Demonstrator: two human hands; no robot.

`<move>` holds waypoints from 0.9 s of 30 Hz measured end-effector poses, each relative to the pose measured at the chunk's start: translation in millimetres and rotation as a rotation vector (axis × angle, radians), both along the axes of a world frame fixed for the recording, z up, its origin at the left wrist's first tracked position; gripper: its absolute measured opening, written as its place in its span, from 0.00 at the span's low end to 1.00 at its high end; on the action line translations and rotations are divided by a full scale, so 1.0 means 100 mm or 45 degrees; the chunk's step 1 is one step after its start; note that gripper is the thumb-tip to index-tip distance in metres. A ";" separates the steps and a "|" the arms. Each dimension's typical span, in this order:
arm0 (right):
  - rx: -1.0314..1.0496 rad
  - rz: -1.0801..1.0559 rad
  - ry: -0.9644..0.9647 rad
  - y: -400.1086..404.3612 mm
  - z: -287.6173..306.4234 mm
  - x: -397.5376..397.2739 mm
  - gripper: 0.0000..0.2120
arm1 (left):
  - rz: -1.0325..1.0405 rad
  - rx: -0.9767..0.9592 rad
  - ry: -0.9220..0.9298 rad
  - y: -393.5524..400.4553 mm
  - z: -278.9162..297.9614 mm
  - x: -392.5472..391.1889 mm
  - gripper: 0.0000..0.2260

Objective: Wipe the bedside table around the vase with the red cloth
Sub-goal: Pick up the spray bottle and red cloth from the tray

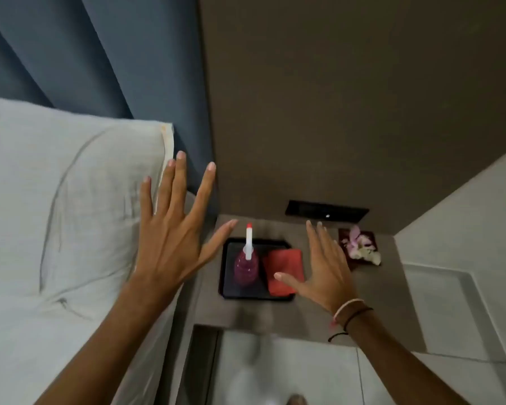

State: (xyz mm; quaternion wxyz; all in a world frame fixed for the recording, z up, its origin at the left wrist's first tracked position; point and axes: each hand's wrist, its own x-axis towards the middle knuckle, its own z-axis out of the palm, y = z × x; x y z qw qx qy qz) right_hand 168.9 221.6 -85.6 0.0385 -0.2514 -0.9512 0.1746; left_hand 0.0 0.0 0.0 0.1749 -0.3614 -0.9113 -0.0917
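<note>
A folded red cloth (284, 266) lies on the right half of a black tray (228, 276) on the brown bedside table (371, 296). A dark square vase with pink and white flowers (360, 247) stands at the table's back right. My right hand (323, 266) hovers flat and open between cloth and vase, its thumb over the cloth's near edge. My left hand (173, 226) is spread open, raised left of the tray over the bed's edge. Neither hand holds anything.
A pink spray bottle with a white nozzle (247, 266) stands on the tray's left half. A white pillow (65, 206) and bed lie to the left, a blue curtain (70, 54) behind. A black wall panel (326, 214) sits above the table. Pale floor shows below.
</note>
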 end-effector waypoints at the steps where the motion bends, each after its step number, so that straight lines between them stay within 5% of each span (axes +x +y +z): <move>1: -0.131 -0.003 0.002 -0.01 -0.17 -0.06 0.61 | 0.003 -0.018 -0.024 -0.02 -0.10 -0.01 0.38; 6: -0.645 -0.097 0.000 -0.19 -1.03 -0.57 0.64 | 0.063 -0.108 -0.050 -0.18 -0.88 -0.07 0.38; 12: -0.842 -0.230 0.290 -0.51 -1.49 -1.18 0.59 | 0.051 -0.176 -0.097 -0.24 -1.24 -0.09 0.38; 17: -0.406 -0.207 0.542 -0.62 -1.42 -1.42 0.19 | 0.033 -0.190 -0.139 -0.23 -1.31 -0.18 0.37; 23: -0.309 -0.376 0.757 -0.60 -1.23 -0.65 0.07 | -0.119 -0.183 -0.229 0.06 -1.43 0.00 0.37; 27: -0.343 -0.558 0.740 -0.57 -1.26 0.21 0.09 | -0.230 -0.221 -0.321 0.42 -1.59 0.35 0.37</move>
